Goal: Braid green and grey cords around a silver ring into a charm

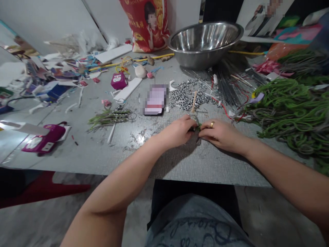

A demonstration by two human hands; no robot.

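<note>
My left hand [180,131] and my right hand [222,134], which wears a ring, meet near the table's front middle. Their fingertips pinch a small piece of green and grey cord [197,127], mostly hidden by the fingers. Just beyond lie many loose silver beads [183,97], with a thin tan stick [194,101] standing out among them. A phone [155,99] rests on the table left of the beads. Further left is a small bundle of beaded green cords [110,117]. A large heap of green and grey cords [290,109] lies to the right of my right hand.
A steel bowl [205,46] stands at the back beside a red bag [146,27]. Dark thin wires [228,85] lie right of the beads. Two purple devices [119,80] and paper scraps [56,72] occupy the left. The table edge [205,182] runs close to my body.
</note>
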